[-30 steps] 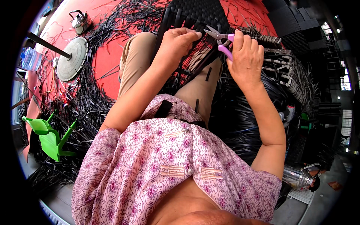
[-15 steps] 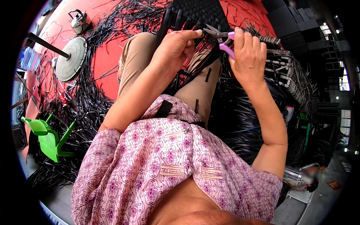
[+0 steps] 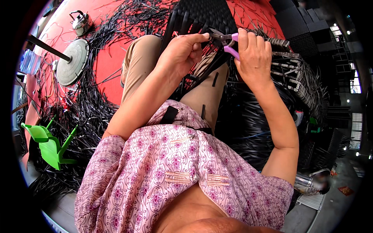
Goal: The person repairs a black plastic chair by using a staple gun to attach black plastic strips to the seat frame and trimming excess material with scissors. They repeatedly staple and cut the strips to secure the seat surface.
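A short-sleeved blouse of pink and white cloth with a small purple floral print [image 3: 175, 171] is worn, two stitched bars sewn across its front; tan khaki trousers [image 3: 140, 66] are worn below; both forearms are left bare

We see a red floor [image 3: 112, 77] strewn with black strips [image 3: 89, 112], a green plastic chair [image 3: 48, 145] at its left edge, a metal kettle [image 3: 81, 23] far left, daylight on windows [image 3: 355, 81] right.
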